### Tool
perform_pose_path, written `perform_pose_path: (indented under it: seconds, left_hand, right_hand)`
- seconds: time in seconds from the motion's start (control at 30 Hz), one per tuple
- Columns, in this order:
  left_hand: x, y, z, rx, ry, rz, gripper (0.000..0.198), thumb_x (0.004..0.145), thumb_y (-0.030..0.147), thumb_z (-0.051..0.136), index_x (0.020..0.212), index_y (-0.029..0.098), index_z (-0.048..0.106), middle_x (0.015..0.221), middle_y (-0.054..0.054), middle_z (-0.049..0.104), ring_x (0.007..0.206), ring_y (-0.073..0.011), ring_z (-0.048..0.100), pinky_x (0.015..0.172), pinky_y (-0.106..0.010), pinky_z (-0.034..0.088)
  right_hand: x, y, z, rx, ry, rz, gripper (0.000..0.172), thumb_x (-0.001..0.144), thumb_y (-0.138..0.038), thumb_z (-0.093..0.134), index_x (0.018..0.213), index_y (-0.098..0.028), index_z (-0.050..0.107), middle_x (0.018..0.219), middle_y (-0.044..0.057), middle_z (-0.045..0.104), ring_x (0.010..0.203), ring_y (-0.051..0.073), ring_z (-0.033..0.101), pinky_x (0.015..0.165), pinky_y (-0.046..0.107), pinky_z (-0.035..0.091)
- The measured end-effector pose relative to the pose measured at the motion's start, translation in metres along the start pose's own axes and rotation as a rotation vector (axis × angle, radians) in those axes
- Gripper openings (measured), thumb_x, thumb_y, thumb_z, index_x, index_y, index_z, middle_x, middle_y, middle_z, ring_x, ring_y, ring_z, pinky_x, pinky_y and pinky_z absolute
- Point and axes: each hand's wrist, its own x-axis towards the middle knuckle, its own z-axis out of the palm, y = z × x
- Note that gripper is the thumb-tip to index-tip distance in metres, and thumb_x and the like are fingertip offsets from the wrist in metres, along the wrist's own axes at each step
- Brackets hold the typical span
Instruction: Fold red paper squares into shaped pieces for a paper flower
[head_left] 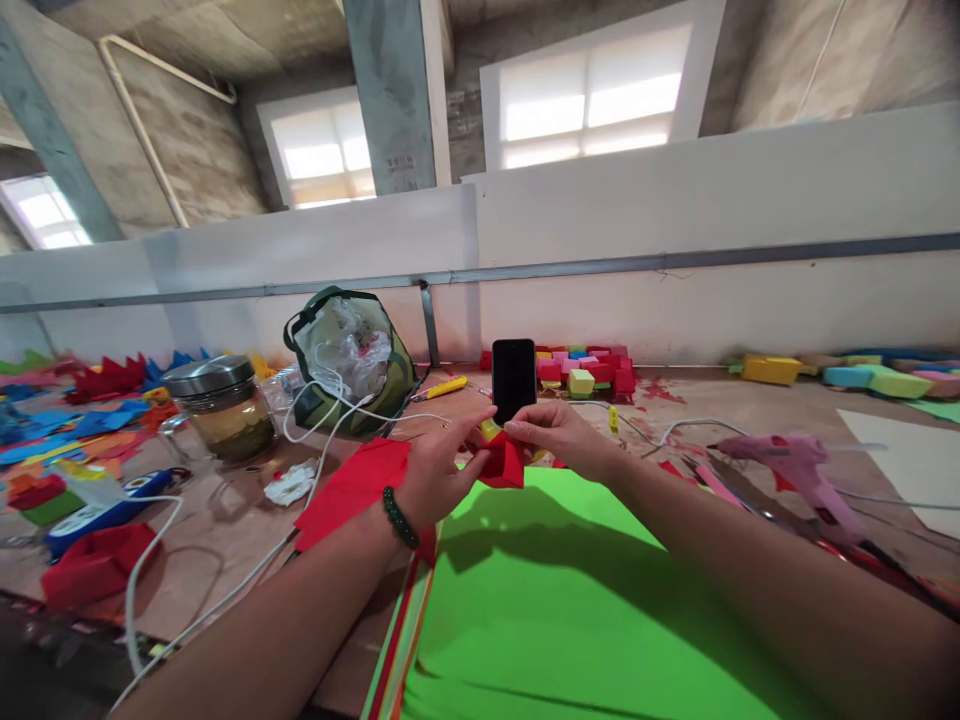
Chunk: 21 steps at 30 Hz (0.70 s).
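Note:
A small red piece (504, 466), apparently folded felt or paper, is held between both hands above the far edge of a bright green sheet (525, 600). My left hand (442, 470), with a dark beaded bracelet on its wrist, grips the piece from the left. Pinched on its upper right side are the fingers of my right hand (559, 435). A bit of yellow shows between the hands; what it is I cannot tell. Flat red material (352, 485) lies beside and partly under my left hand. A black phone (514, 375) stands upright just beyond the hands.
Left are a glass jar (225, 410), a camouflage bag (390, 370), white cables and a blue power strip (112, 510). Behind the hands lie a yellow cutter (442, 388) and small colored blocks (581, 378). A pink glue gun (802, 470) rests at right near scissors.

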Motion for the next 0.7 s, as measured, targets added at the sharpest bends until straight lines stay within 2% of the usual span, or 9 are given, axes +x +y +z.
perform_pose_path:
  seconds: [0.13, 0.23, 0.33, 0.4, 0.53, 0.7]
  left_hand:
    - [-0.002, 0.001, 0.0, 0.013, -0.015, -0.004, 0.045, 0.085, 0.018, 0.06, 0.129, 0.022, 0.052, 0.079, 0.001, 0.067, 0.068, -0.0109, 0.06, 0.066, -0.023, 0.047]
    - [-0.002, 0.001, 0.001, 0.048, -0.04, -0.041, 0.049, 0.083, 0.016, 0.059, 0.131, 0.022, 0.05, 0.076, 0.002, 0.065, 0.063, -0.0099, 0.056, 0.06, -0.022, 0.043]
    - [0.0, 0.0, 0.002, 0.082, -0.062, -0.095, 0.053, 0.08, 0.012, 0.057, 0.132, 0.022, 0.049, 0.075, 0.003, 0.063, 0.06, -0.0099, 0.053, 0.056, -0.021, 0.039]
    - [0.001, 0.0, 0.003, 0.085, -0.067, -0.107, 0.054, 0.078, 0.009, 0.056, 0.131, 0.021, 0.049, 0.078, 0.003, 0.064, 0.063, -0.0105, 0.054, 0.058, -0.022, 0.04]
    - [0.001, 0.0, 0.004, 0.025, -0.078, -0.073, 0.059, 0.077, 0.004, 0.052, 0.133, 0.021, 0.048, 0.084, 0.001, 0.064, 0.071, -0.0118, 0.058, 0.066, -0.023, 0.044]
    - [-0.001, 0.0, 0.006, -0.01, -0.121, -0.064, 0.062, 0.08, 0.005, 0.051, 0.139, 0.022, 0.041, 0.085, 0.001, 0.063, 0.071, -0.012, 0.058, 0.067, -0.023, 0.046]
  right_hand:
    - [0.0, -0.002, 0.001, -0.005, 0.007, 0.0, 0.044, 0.069, -0.057, 0.071, 0.064, -0.014, 0.062, 0.054, -0.003, 0.056, 0.05, 0.007, 0.047, 0.049, 0.021, 0.039]
    - [-0.001, -0.005, 0.003, -0.003, 0.009, 0.005, 0.042, 0.07, -0.055, 0.071, 0.065, -0.015, 0.063, 0.056, -0.003, 0.057, 0.051, 0.007, 0.049, 0.05, 0.021, 0.041]
    - [-0.003, -0.007, 0.004, 0.004, 0.0, 0.002, 0.038, 0.069, -0.052, 0.073, 0.073, -0.014, 0.067, 0.065, 0.0, 0.063, 0.059, 0.01, 0.056, 0.057, 0.024, 0.046]
    - [-0.003, -0.008, 0.004, -0.018, -0.023, -0.009, 0.038, 0.068, -0.051, 0.074, 0.076, -0.014, 0.069, 0.071, 0.002, 0.066, 0.064, 0.013, 0.058, 0.061, 0.026, 0.048]
    - [-0.003, -0.01, 0.001, -0.195, -0.07, -0.064, 0.04, 0.074, -0.053, 0.067, 0.073, -0.013, 0.071, 0.064, 0.001, 0.063, 0.06, 0.012, 0.052, 0.057, 0.025, 0.042]
    - [-0.002, -0.011, -0.005, -0.403, -0.094, -0.14, 0.044, 0.08, -0.055, 0.059, 0.07, -0.014, 0.071, 0.058, 0.0, 0.057, 0.054, 0.01, 0.043, 0.05, 0.024, 0.032]
